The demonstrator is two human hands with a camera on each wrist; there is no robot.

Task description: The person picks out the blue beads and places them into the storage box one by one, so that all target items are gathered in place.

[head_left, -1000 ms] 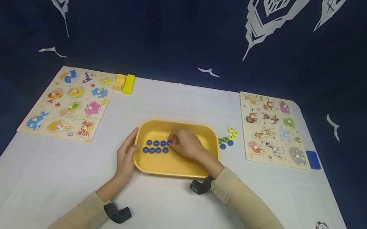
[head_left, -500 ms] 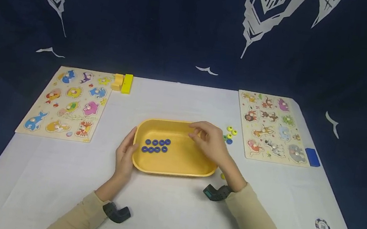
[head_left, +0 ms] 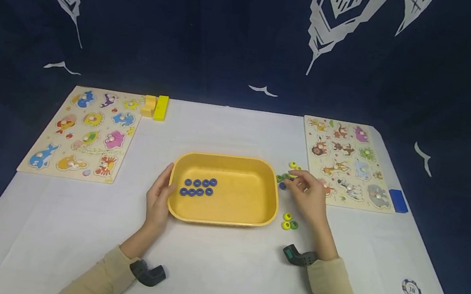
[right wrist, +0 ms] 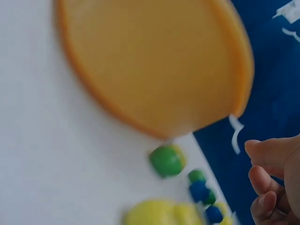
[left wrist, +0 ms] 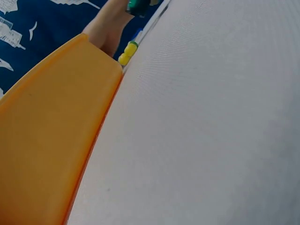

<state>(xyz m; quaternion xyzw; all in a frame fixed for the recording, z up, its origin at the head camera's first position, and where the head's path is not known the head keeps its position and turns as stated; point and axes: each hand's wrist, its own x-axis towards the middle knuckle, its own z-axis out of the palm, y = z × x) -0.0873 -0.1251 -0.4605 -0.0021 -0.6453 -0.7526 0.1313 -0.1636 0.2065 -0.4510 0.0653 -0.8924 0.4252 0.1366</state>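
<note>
A yellow plastic tray (head_left: pixel 240 203) sits mid-table in the head view. Inside its left half lie several blue ring-shaped beads (head_left: pixel 206 183) in two rows. My left hand (head_left: pixel 157 204) holds the tray's left side, thumb at the rim; that hand is not visible in the left wrist view. Right of the tray, my right hand (head_left: pixel 311 200) hovers over a cluster of green, yellow and blue beads (head_left: pixel 284 176), thumb and index finger apart. In the right wrist view its fingers (right wrist: pixel 269 152) hold nothing. Nearer the front is a trio of yellow and green beads (head_left: pixel 286 225).
Animal puzzle boards lie at the left (head_left: pixel 83 135) and right (head_left: pixel 344 162) of the white table. Yellow blocks (head_left: pixel 161 108) stand beside the left board. A blue block (head_left: pixel 398 201) lies by the right board, and a poker chip (head_left: pixel 412 290) near the right edge.
My right hand has moved from the blue beads inside the tray out over the right rim to the loose beads, leaving a blue bead in the back row. The left hand keeps its place.
</note>
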